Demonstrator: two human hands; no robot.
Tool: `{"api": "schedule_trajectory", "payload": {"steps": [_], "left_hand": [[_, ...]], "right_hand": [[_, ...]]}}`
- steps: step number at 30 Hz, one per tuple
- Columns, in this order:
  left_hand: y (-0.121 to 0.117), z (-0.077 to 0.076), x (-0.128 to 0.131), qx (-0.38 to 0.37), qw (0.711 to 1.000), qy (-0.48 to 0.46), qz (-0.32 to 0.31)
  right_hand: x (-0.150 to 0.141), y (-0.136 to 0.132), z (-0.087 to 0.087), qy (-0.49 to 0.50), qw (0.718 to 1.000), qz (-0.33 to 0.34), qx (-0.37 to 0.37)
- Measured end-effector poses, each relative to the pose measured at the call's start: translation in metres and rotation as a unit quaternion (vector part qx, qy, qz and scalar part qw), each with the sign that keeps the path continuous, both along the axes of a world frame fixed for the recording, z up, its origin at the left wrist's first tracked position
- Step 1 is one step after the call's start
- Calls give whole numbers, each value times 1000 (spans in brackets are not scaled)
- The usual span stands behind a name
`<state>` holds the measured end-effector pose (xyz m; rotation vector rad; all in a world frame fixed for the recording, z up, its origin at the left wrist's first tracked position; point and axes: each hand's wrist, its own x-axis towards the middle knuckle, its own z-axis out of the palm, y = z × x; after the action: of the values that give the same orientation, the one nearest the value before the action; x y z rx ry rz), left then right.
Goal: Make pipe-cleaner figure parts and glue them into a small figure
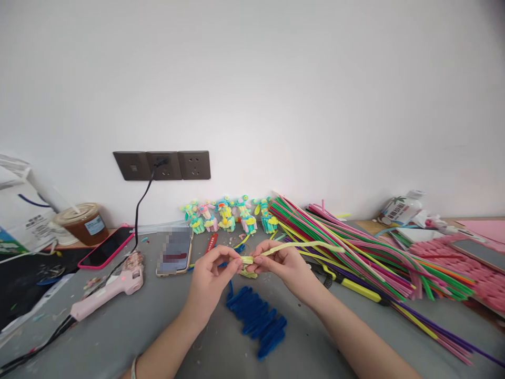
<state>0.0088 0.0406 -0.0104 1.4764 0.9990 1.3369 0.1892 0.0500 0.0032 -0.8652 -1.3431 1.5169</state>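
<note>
Over the middle of the grey mat, my left hand (211, 276) and my right hand (282, 266) almost meet, each pinching a pale yellow pipe cleaner (303, 245). Between my fingertips it is bent into a small folded bundle, and a long loose end runs out to the right past my right hand. Just under my fingers is another pale yellow folded piece, partly hidden. Nearer to me, a blue pipe cleaner (258, 318) bent into a tight zigzag lies flat on the mat (189, 347).
Several colourful pipe-cleaner figures (226, 216) stand along the wall. Right of them lies a big bundle of pipe cleaners (355, 252), with a yellow-handled tool (361, 290). At left are a pink glue gun (108, 295) with its cord, phones (173, 252) and a drink cup (81, 223).
</note>
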Motion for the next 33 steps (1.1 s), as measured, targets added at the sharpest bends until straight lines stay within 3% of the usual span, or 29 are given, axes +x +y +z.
{"api": "schedule_trajectory", "payload": {"steps": [5, 13, 18, 26, 33], "left_hand": [[0, 2, -2, -8, 1000, 0, -28], [-1, 2, -5, 15, 998, 18, -52], [-1, 5, -7, -45, 990, -38, -129], [-7, 8, -5, -163, 943, -107, -269], [-10, 9, 2, -219, 930, -171, -241]], "right_hand": [[8, 2, -1, 1, 997, 72, 14], [9, -1, 0, 35, 991, 130, -17], [12, -4, 3, 31, 984, 172, -25], [19, -9, 11, 1, 951, 302, -62], [14, -8, 5, -2, 968, 249, -35]]}}
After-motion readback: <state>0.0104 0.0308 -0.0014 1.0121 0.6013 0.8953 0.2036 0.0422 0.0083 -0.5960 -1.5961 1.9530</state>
